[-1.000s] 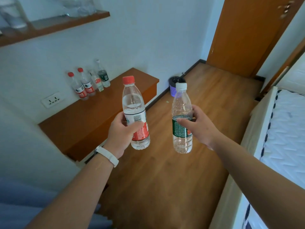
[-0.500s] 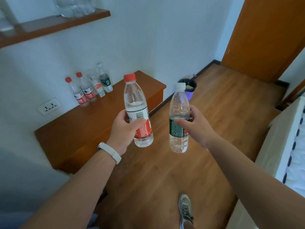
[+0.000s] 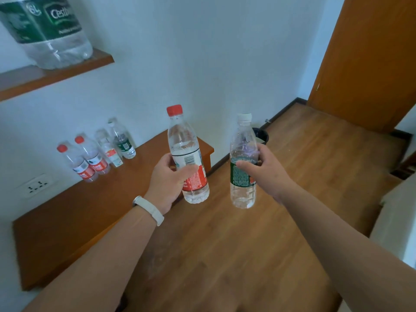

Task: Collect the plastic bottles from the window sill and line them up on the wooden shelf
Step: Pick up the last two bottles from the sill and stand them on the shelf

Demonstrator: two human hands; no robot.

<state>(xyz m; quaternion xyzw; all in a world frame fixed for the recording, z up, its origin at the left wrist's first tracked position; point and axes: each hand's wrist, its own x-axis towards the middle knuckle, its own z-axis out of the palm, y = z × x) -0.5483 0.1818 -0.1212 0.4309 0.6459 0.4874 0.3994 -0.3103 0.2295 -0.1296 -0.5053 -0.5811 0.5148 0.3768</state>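
My left hand (image 3: 167, 182) grips a clear plastic bottle with a red cap and red label (image 3: 185, 140), held upright above the floor. My right hand (image 3: 267, 171) holds a second clear bottle with a white cap and green label (image 3: 243, 188), also upright. Both bottles hang in the air to the right of the low wooden shelf (image 3: 74, 219). Several bottles (image 3: 96, 154) stand in a row along the wall at the back of that shelf: two with red caps, then two with white caps.
A higher wooden shelf (image 3: 56, 73) at the upper left carries a large water jug (image 3: 47, 30). A wall socket (image 3: 36, 184) sits beside the low shelf. A dark bin (image 3: 261, 135) stands by the wall. An orange door (image 3: 369, 59) is at the right, above the wooden floor (image 3: 225, 244).
The view has drawn nearer to the low shelf and tilted up, showing the jug on the upper shelf. Both hands still hold their bottles, now a little higher in view.
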